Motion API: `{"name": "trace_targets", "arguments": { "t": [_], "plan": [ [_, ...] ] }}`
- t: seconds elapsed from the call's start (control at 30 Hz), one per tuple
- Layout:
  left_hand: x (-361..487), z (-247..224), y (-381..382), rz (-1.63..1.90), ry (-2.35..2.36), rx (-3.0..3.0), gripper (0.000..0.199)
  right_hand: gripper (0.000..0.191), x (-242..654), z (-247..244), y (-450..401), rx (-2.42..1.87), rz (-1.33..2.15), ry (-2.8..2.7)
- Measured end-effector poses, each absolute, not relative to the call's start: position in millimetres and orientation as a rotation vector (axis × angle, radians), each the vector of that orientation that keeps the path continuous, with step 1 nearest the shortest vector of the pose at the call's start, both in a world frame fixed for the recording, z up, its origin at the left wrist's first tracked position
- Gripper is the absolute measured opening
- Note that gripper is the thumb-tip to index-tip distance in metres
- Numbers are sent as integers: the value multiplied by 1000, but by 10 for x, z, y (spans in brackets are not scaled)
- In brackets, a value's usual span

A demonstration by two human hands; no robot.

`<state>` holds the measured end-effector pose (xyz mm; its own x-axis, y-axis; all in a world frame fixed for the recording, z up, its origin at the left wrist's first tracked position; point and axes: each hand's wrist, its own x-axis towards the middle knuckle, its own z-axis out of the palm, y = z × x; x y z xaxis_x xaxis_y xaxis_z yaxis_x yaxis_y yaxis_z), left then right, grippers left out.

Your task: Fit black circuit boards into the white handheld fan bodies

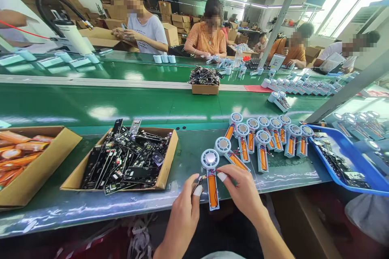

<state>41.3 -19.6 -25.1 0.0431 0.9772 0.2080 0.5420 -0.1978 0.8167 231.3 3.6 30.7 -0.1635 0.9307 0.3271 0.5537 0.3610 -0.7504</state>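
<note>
At the left hand [182, 212], a board [199, 181] seems part-hidden.

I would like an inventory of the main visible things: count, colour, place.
front unit: one, pale blue and orange, between hands
similar units: many, pale blue, right and beyond
small part: one, dark, left fingertips
boards: many, mostly black, box and tray
orange parts: many, orange, left box
open boxes: three, brown, two left, one ahead
tray: one, blue, right
work surface: one, green, across
machine: one, cream, upper left
people: several, pale or orange tops, beyond
cartons: many, brown, background
left hand: one, white fingertip cover, beside unit
right hand: one, white fingertip cover, beside unit
</note>
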Motion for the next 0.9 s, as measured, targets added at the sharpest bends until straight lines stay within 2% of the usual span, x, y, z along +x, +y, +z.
{"name": "trace_targets", "arguments": {
  "t": [0.13, 0.37, 0.43, 0.6, 0.77, 0.9],
  "plan": [
    [446, -287, -247, 1094, 1497, 1702, 35, 22, 2091, 222, 194, -1128, 438, -1787],
    [385, -66, -213, 1042, 1451, 1562, 27, 7, 1894, 242, 181, -1123, 873, -1596],
    [363, 21, -187, 1009, 1449, 1562, 25, 14, 1941, 272, 164, -1080, 876, -1733],
    [368, 172, -165, 1022, 1493, 1582, 27, 38, 2052, 308, 147, -980, 559, -2148],
    [405, 252, -144, 1070, 1465, 1650, 25, 28, 2027, 401, 103, -996, 149, -2386],
    [392, 226, -86, 1093, 1417, 1627, 26, 30, 2061, 391, 102, -971, 243, -2308]
  ]
}}
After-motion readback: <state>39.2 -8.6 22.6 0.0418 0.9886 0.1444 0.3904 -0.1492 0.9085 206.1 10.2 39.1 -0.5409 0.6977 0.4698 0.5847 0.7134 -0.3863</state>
